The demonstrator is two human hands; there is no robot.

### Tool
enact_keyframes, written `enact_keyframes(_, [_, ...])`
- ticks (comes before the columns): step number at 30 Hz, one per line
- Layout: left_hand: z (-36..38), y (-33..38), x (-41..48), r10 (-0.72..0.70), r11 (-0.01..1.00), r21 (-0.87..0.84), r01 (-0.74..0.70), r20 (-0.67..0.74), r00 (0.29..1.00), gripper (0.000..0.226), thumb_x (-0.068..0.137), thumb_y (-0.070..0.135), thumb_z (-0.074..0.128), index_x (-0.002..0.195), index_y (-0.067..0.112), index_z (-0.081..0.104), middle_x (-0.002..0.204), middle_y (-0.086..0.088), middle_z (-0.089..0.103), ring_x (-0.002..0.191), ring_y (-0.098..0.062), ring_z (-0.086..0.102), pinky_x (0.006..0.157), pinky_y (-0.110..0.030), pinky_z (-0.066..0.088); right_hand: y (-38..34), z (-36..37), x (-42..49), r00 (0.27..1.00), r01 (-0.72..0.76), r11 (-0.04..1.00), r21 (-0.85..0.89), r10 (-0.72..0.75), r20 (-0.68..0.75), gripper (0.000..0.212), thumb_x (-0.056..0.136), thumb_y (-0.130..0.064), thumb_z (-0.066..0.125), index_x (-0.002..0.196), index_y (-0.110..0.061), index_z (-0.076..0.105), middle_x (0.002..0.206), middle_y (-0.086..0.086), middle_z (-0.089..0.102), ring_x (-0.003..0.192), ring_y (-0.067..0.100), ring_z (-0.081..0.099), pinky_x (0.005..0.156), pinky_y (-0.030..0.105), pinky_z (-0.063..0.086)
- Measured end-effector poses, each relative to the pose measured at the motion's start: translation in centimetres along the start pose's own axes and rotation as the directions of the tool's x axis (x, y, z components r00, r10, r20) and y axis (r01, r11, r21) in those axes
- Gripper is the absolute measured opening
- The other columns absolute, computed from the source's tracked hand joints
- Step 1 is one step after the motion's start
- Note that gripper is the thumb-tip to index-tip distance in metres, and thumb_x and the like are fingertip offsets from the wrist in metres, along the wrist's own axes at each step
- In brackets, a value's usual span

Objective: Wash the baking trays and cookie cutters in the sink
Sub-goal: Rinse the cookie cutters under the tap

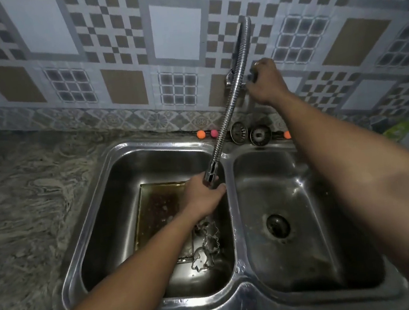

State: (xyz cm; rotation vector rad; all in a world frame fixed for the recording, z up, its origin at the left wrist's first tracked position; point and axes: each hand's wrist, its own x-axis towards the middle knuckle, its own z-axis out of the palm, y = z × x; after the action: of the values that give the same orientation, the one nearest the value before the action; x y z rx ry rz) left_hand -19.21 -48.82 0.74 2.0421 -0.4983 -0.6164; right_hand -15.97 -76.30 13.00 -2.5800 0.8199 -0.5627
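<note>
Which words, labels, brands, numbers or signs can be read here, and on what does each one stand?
None can be read in this view.
Green packet at the right edge: too blurred to show any print.
Wall tiles, sink, tap hose: only patterns or bare metal.

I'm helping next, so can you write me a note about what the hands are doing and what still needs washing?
Left hand: holds the spout end over the left basin.
Right hand: grips the tap handle at the wall.
Things: the stained baking tray lies in that basin, with the cookie cutters at its near corner.
Done: everything is in the sink; no water stream shows.
Left: washing all of it.
</note>
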Motion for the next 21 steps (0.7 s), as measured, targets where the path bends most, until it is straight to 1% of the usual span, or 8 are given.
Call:
enact_keyframes(2, [-0.2,-0.1,0.5,0.01,1.0,-0.001,-0.01,0.003,1.0,0.018,0.083,0.029,0.073,0.092,0.014,0.068,0.082,0.003,0.067,0.084,-0.019,0.066,0.077,-0.036,0.054,0.1,-0.4,0.1,1.0,0.011,0.999,-0.034,-0.011,-0.001,0.034,0.087,-0.021,0.06,0.115,-0.001,0.059,0.135,0.01,0.042,0.108,0.023,0.051,0.087,0.027,0.039])
enact_keyframes(5, [0.2,-1.0,0.4,0.01,1.0,-0.02,-0.01,0.016,1.0,0.017,0.084,0.027,0.072,0.089,0.011,0.068,0.081,-0.006,0.07,0.076,-0.021,0.068,0.07,-0.036,0.054,1.3,0.2,-2.6,0.996,0.093,0.992,-0.082,-0.092,0.019,0.019,0.086,-0.027,0.059,0.095,-0.01,0.061,0.115,0.007,0.051,0.096,0.023,0.055,0.079,0.032,0.044])
enact_keyframes(7, [0.4,-1.2,0.1,0.003,0.999,-0.042,-0.002,0.021,1.0,0.012,0.085,0.024,0.071,0.085,0.012,0.067,0.076,-0.004,0.07,0.068,-0.017,0.067,0.064,-0.033,0.054,2.6,1.1,-5.2,0.993,0.113,0.99,-0.083,-0.109,0.055,0.019,0.087,-0.028,0.06,0.092,-0.011,0.063,0.122,0.007,0.052,0.103,0.024,0.056,0.082,0.028,0.041])
enact_keyframes(10, [0.1,-1.3,0.4,0.001,0.995,-0.099,0.0,0.009,1.0,0.015,0.09,0.02,0.069,0.078,0.012,0.064,0.07,-0.005,0.067,0.058,-0.014,0.065,0.054,-0.03,0.054,3.1,2.5,-8.1,0.998,0.063,0.998,0.032,-0.063,0.014,0.021,0.088,-0.027,0.062,0.099,-0.009,0.066,0.14,0.007,0.048,0.113,0.019,0.054,0.092,0.029,0.041])
enact_keyframes(13, [0.1,-2.1,-0.1,-0.058,0.982,-0.177,0.062,0.03,0.998,0.017,0.094,0.016,0.065,0.077,0.012,0.062,0.063,-0.001,0.059,0.043,-0.001,0.055,0.04,-0.015,0.042,1.4,5.5,-12.3,0.999,-0.03,0.979,0.2,0.034,-0.017,0.014,0.091,-0.019,0.06,0.099,-0.01,0.068,0.114,0.012,0.062,0.097,0.021,0.06,0.083,0.026,0.044])
enact_keyframes(16, [0.8,-4.7,-0.4,-0.156,0.981,-0.117,0.155,0.002,0.988,0.03,0.088,0.02,0.071,0.06,0.016,0.059,0.052,0.004,0.055,0.041,-0.003,0.048,0.044,-0.017,0.037,-1.4,10.3,-19.0,0.967,-0.198,0.912,0.359,0.122,0.225,0.012,0.091,-0.012,0.061,0.093,-0.015,0.072,0.09,0.002,0.069,0.077,0.01,0.059,0.07,0.021,0.047])
enact_keyframes(18, [1.3,-6.6,-0.4,-0.212,0.974,-0.078,0.211,-0.01,0.977,0.04,0.088,0.015,0.069,0.051,0.016,0.052,0.049,0.003,0.049,0.041,-0.005,0.043,0.04,-0.018,0.034,-2.8,12.9,-21.8,0.937,-0.252,0.867,0.43,0.107,0.332,0.023,0.091,-0.011,0.06,0.075,-0.025,0.068,0.072,-0.007,0.066,0.065,0.006,0.057,0.062,0.021,0.043])
enact_keyframes(21, [1.8,-9.2,-1.3,-0.291,0.956,0.045,0.29,0.022,0.956,0.035,0.089,0.01,0.064,0.055,0.013,0.056,0.057,-0.007,0.057,0.053,-0.018,0.052,0.046,-0.024,0.041,-3.9,15.3,-24.0,0.85,-0.472,0.734,0.488,0.233,0.472,0.033,0.093,-0.01,0.057,0.064,-0.026,0.061,0.061,-0.005,0.062,0.057,0.012,0.059,0.059,0.027,0.047])
